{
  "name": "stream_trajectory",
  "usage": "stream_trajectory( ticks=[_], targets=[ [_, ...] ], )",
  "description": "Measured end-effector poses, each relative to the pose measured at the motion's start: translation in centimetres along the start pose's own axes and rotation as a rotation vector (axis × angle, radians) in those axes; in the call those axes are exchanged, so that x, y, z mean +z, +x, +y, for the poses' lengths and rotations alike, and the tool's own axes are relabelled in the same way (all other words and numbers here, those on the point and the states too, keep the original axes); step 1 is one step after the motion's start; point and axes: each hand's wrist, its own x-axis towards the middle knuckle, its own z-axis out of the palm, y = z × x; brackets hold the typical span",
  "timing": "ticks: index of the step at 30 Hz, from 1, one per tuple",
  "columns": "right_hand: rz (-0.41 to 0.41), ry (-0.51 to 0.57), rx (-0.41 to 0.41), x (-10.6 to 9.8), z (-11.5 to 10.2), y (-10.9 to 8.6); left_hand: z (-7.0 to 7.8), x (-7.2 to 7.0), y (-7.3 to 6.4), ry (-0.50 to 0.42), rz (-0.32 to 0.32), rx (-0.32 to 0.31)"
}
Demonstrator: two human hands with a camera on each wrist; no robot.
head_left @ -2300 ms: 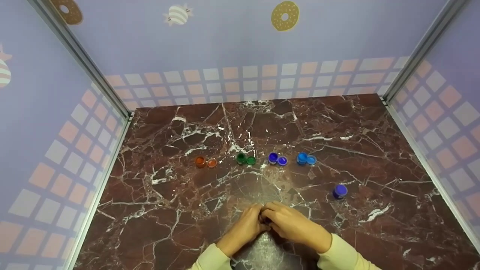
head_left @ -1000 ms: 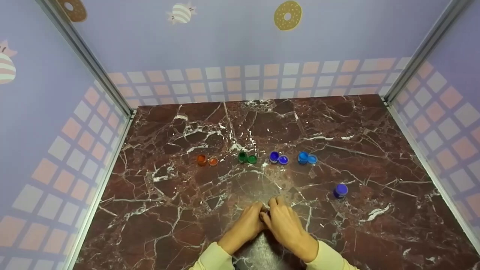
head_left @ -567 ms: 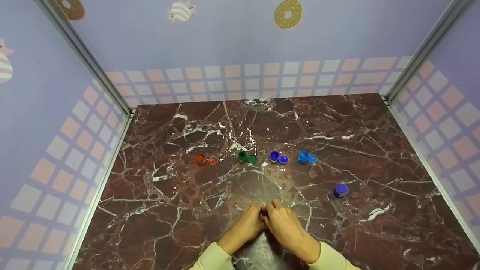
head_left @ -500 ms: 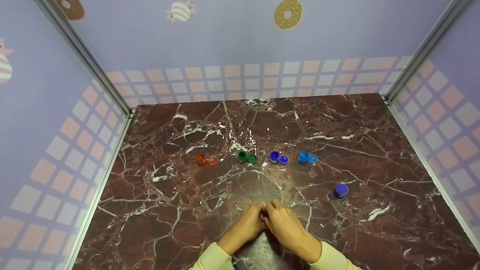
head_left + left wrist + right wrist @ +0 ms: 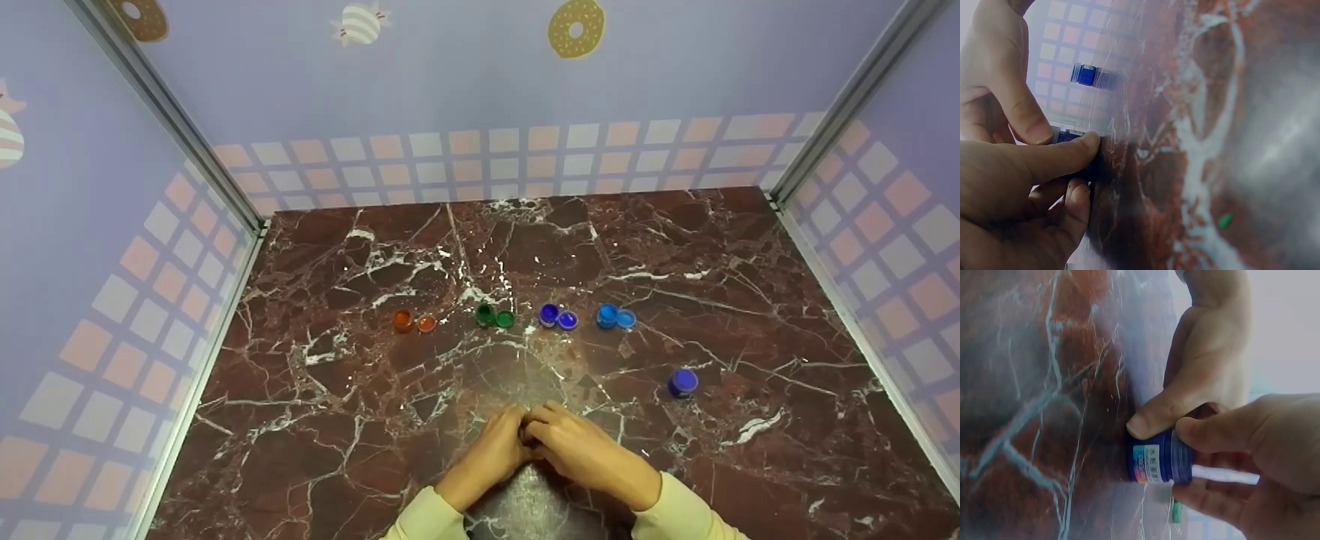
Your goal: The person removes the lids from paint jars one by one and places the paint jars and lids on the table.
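A small dark blue paint jar (image 5: 1148, 461) with a white label stands on the marble table, upright as far as the wrist views show. My left hand (image 5: 491, 450) grips the jar's body low down, thumb across its side. Thumb and fingers of my right hand (image 5: 577, 446) pinch the ribbed lid (image 5: 1181, 458), which sits on the jar. In the head view both hands hide most of this jar. To the right, apart from the hands, stands another closed jar, violet-blue (image 5: 682, 382).
Across the table (image 5: 360, 480) runs a row of open paint jars, each beside its lid: orange (image 5: 403, 321), green (image 5: 485, 315), violet-blue (image 5: 549, 315) and light blue (image 5: 607, 316). Patterned walls (image 5: 465, 90) enclose the back and sides.
My right hand has turned about the lid, its wrist and sleeve swinging out to the right. The left hand keeps its place, and the other jars have not moved.
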Motion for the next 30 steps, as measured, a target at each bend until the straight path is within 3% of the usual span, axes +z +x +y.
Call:
stream_trajectory(
  ticks=[6, 11, 15, 17, 23, 26, 30],
  targets=[
    [0.042, 0.081, -0.114, 0.1, 0.9, -0.1, 0.0, 0.1, 0.0, 0.008, 0.007, -0.005],
    [0.055, 0.229, -0.088, 0.0, 1.6, -0.5, 0.0, 0.0, 0.0, 0.008, 0.023, -0.003],
    [0.091, 0.365, 0.042, -0.2, 2.0, -0.8, 0.1, 0.0, 0.0, 0.0, 0.024, 0.006],
    [0.152, 0.402, 0.124, -0.3, 2.1, -0.9, 0.1, 0.0, 0.0, -0.007, 0.022, 0.009],
    [0.317, 0.521, 0.485, -0.3, 2.5, -0.8, 0.3, 0.1, 0.0, -0.041, 0.021, -0.029],
    [0.325, 0.557, 0.64, -0.3, 2.6, -0.7, 0.4, 0.2, 0.0, -0.035, 0.023, -0.038],
    [0.302, 0.516, 0.708, -0.1, 2.5, -0.4, 0.4, 0.3, -0.1, -0.034, 0.025, -0.042]
  ],
)
